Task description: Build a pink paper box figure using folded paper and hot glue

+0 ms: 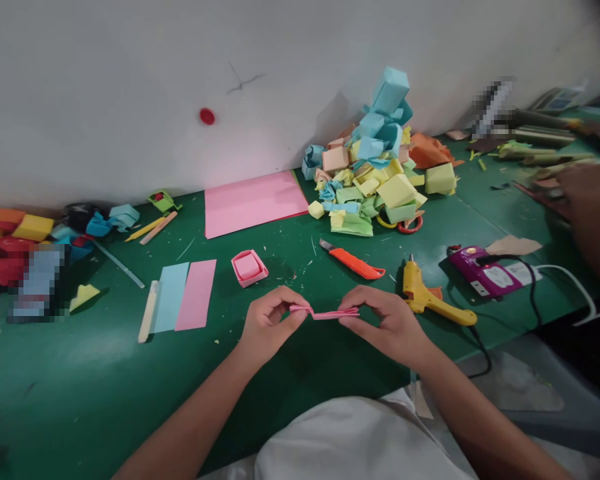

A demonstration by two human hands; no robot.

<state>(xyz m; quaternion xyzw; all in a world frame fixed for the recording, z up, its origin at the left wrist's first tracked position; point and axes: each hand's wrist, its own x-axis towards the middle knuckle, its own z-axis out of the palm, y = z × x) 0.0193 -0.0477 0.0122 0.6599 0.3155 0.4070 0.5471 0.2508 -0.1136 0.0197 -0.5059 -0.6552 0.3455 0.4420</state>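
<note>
A narrow folded strip of pink paper (327,315) is stretched between my two hands, above the table's front part. My left hand (275,319) pinches its left end, where the paper has a small kink. At the other end, the thumb and fingers of my right hand (381,323) are closed on the layered folds. Just beyond my left hand sits a small pink folded paper box (249,268). An orange utility knife (355,261) lies behind my right hand, and a yellow glue gun (433,300) rests to its right.
Pink sheets (255,203) lie by the wall. Left are pink (196,295) and blue strips (170,297) and a wooden stick (149,312). Folded paper pieces (370,180) are heaped at the back. A purple power strip (495,270) with cables stands right, near another person's hand (593,207).
</note>
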